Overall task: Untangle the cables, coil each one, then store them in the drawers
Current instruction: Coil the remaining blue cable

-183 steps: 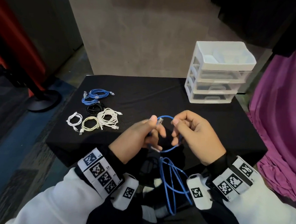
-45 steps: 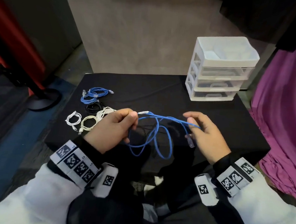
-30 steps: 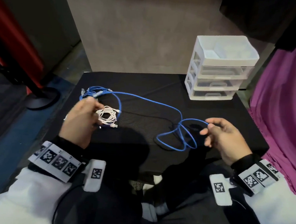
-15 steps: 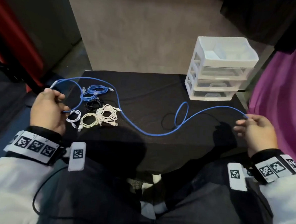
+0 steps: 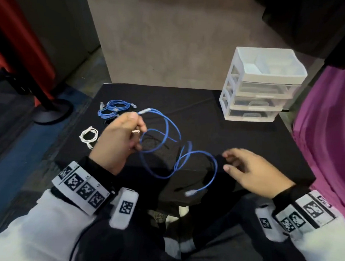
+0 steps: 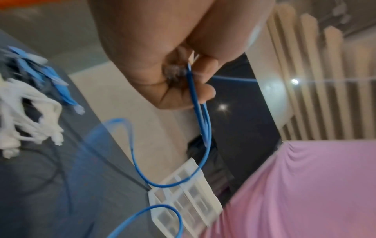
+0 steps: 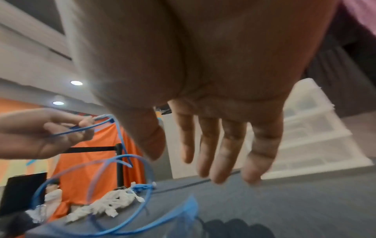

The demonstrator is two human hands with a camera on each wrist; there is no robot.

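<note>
My left hand (image 5: 122,139) pinches a long blue cable (image 5: 174,148) near one plug end, which sticks up past the fingers; the left wrist view shows the blue cable (image 6: 200,112) running out of the curled fingers (image 6: 205,91). The cable hangs in loose loops over the black table's (image 5: 237,138) front edge, its other plug (image 5: 192,192) dangling free. My right hand (image 5: 246,167) hovers beside the loops with fingers (image 7: 221,154) spread straight, holding nothing. The white drawer unit (image 5: 257,89) stands at the back right, drawers closed.
Coiled cables lie at the table's left: a blue coil (image 5: 113,111) and a white coil (image 5: 89,136); others are hidden behind my left hand. A purple cloth (image 5: 333,130) hangs on the right. A stanchion base (image 5: 51,111) stands on the floor at left.
Both hands have come back toward the middle from a wide stretch. The right hand has let go of its cable end, and the cable now sags in loops.
</note>
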